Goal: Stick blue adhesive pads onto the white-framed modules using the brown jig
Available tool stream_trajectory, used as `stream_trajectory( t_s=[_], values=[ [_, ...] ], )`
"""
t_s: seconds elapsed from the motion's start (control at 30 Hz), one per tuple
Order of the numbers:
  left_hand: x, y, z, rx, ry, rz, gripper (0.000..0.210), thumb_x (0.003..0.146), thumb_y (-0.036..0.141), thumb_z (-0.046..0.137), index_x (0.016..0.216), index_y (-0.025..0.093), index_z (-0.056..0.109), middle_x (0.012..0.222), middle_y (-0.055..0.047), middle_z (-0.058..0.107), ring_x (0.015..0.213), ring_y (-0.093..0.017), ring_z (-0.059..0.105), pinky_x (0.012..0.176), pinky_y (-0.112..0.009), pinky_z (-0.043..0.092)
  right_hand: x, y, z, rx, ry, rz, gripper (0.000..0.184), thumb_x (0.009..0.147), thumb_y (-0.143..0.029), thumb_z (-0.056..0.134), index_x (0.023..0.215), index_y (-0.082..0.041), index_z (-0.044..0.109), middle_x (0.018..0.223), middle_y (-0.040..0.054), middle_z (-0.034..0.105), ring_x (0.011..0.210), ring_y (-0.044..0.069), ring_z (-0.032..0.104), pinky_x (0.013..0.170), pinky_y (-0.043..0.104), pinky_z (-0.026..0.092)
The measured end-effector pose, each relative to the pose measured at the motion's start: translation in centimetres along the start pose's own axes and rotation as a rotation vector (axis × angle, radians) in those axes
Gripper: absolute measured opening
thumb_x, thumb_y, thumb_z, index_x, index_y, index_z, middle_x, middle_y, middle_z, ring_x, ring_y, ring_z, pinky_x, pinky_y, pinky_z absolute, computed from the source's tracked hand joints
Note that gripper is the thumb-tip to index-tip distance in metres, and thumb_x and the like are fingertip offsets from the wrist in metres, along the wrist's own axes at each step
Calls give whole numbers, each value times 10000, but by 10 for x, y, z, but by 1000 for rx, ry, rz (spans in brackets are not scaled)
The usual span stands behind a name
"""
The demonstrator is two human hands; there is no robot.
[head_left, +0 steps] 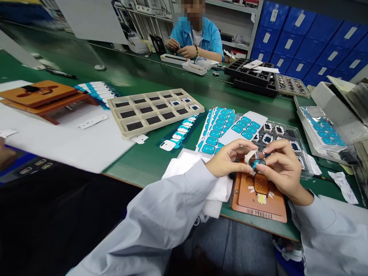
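We hold a small blue sticker piece (pixel 255 164) up in the air with both hands, just above the orange jig (pixel 258 197) that sits at the near edge of the green worktop (pixel 149 157). Our left hand (pixel 230 159) has its fingers pinched on a curled white strip (pixel 249 156) that looks like the backing, and our right hand (pixel 283 165) pinches the blue piece from the other side, so both sets of fingers are closed small around it. We think the backing is only partly off, and the piece is not yet laid down on the jig. The clear tray of small square parts (pixel 280 134) behind our hands seems to have many parts waiting, though we cannot tell which ones are finished. A sheet of blue stickers (pixel 244 128) leans on that tray and seems nearly full, and more sheets (pixel 214 132) lie fanned out next to it, so we think a lot of the work is left. The tan tray (pixel 155 111) farther left has mostly dark pockets, with a few parts in its far corner. Across the worktop another person (pixel 198 38) works with their own hands.
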State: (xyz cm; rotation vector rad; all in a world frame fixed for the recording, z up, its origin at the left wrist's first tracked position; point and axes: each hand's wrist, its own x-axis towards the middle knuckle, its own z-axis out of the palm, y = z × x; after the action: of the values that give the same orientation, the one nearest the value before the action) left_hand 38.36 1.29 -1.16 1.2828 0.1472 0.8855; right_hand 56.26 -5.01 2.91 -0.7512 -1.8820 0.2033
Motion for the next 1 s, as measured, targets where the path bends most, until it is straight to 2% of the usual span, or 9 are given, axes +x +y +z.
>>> stream_trajectory(
  t_s=[0.3, 0.73, 0.93, 1.0],
  values=[
    [0, -1, -1, 2, -22, 18, 473, 665, 267, 892, 1041, 216, 609, 1035, -13, 705, 988, -134, 663, 847, -236, 491, 0, 0, 1, 12, 14, 14, 155, 848, -128, 705, 755, -213, 615, 927, 25, 542, 835, 170, 564, 710, 327, 504],
    [1, 1, 1, -30, 23, -36, 511, 603, 289, 923, 991, 186, 608, 983, -32, 701, 943, -140, 668, 844, -250, 491, 1, -1, 2, -5, 40, 14, 170, 858, -196, 705, 713, -223, 622, 845, 32, 583, 787, 194, 583, 661, 352, 499],
    [0, -2, 5, -43, 29, -67, 575, 571, 316, 932, 1018, 178, 597, 983, -37, 684, 977, -173, 660, 941, -328, 467, -1, 0, -3, -26, 25, 4, 156, 864, -194, 705, 738, -230, 621, 842, 42, 577, 782, 203, 583, 651, 366, 500],
    [0, -5, 6, -42, 23, -68, 625, 522, 321, 946, 1020, 174, 598, 990, -41, 667, 1011, -197, 655, 987, -367, 453, -3, 2, -8, -47, 18, -3, 148, 869, -209, 709, 741, -246, 643, 826, 59, 580, 753, 209, 589, 612, 372, 492]
  ],
)
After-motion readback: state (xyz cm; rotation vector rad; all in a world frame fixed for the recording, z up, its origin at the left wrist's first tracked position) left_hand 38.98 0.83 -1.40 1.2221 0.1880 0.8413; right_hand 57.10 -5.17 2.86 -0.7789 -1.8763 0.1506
